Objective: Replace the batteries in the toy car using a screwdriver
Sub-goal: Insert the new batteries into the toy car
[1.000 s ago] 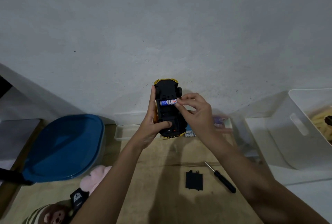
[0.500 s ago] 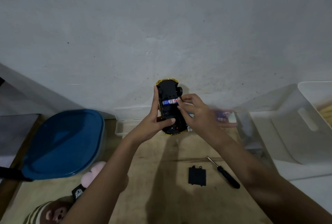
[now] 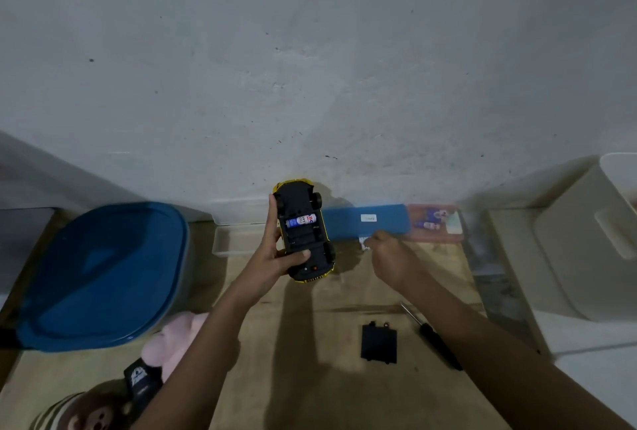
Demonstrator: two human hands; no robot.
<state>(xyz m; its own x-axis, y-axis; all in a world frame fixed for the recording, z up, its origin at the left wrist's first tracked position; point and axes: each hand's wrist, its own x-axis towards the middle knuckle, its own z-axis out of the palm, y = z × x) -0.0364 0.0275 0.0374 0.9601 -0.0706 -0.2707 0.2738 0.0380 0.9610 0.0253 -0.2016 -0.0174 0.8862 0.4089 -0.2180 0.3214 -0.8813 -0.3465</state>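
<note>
My left hand [image 3: 275,257] grips the yellow toy car [image 3: 305,233], held belly-up above the wooden floor. Its black underside shows the open battery bay with one white-and-blue battery [image 3: 302,220] seated in the far slot; the near slot looks empty. My right hand [image 3: 389,257] is down at the floor to the right of the car, fingers curled over a small white object [image 3: 364,242] by a blue box; the fingertips are hidden. The black battery cover [image 3: 378,343] and the black-handled screwdriver [image 3: 436,343] lie on the floor nearer to me.
A long blue box [image 3: 365,221] and a pink packet [image 3: 436,222] lie against the wall. A clear tray [image 3: 238,240] sits behind my left hand. A blue-lidded tub [image 3: 103,274] stands left, white bins [image 3: 568,240] right, and plush toys [image 3: 172,340] lie near left.
My right hand has left the battery in the car and dropped right and down to the floor by the blue box. The car stays in my left hand.
</note>
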